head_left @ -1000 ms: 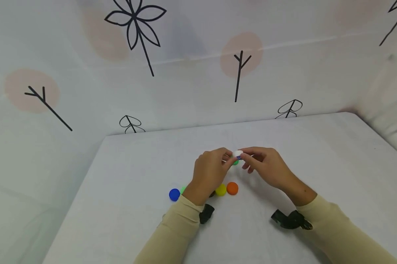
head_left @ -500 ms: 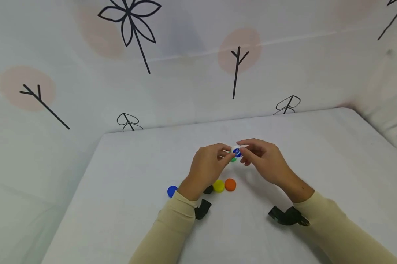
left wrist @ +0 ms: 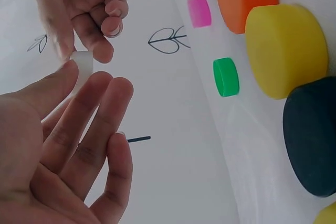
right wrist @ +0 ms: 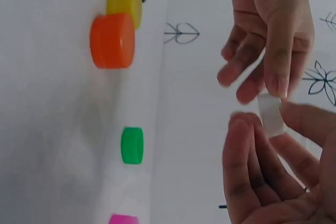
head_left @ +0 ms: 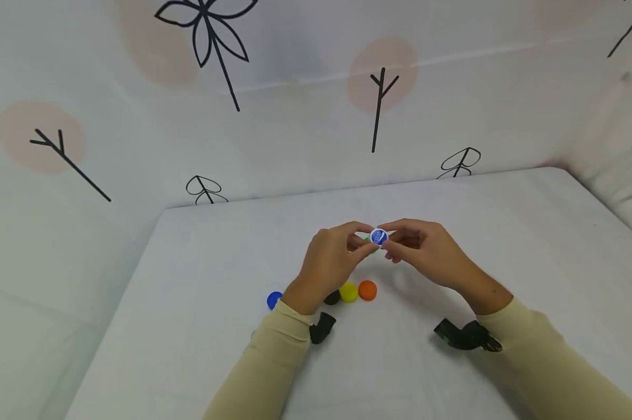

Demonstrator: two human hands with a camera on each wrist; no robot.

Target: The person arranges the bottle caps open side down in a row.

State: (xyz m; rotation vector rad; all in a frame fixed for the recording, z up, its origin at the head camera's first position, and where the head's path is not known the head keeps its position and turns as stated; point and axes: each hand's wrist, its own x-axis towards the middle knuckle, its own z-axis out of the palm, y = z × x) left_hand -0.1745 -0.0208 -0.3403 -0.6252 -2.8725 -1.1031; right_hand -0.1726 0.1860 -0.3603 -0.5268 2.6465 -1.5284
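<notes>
Between both hands, raised over the table, is a small white bottle cap (head_left: 379, 237) whose blue printed face points toward the head camera. My left hand (head_left: 329, 256) pinches it from the left between thumb and fingertips. From the right, the thumb and fingers of my right hand (head_left: 423, 251) pinch the same cap. Its plain white side (left wrist: 84, 66) shows between the two hands in the left wrist view. A green cap (right wrist: 132, 145) lies on the table beyond the hands, and in the head view they mostly cover it.
An orange cap (head_left: 367, 290), a yellow cap (head_left: 349, 293), a black cap (head_left: 332, 297) and a blue cap (head_left: 274, 300) lie nearer me, partly behind my left wrist. A pink cap (left wrist: 199, 12) is farther off. A patterned cloth wall (head_left: 295, 134) rises behind the table (head_left: 200, 262).
The white cap has turned from edge-on until its blue printed face shows fully. Fingers of both hands have shifted around it. The whole head view has moved slightly.
</notes>
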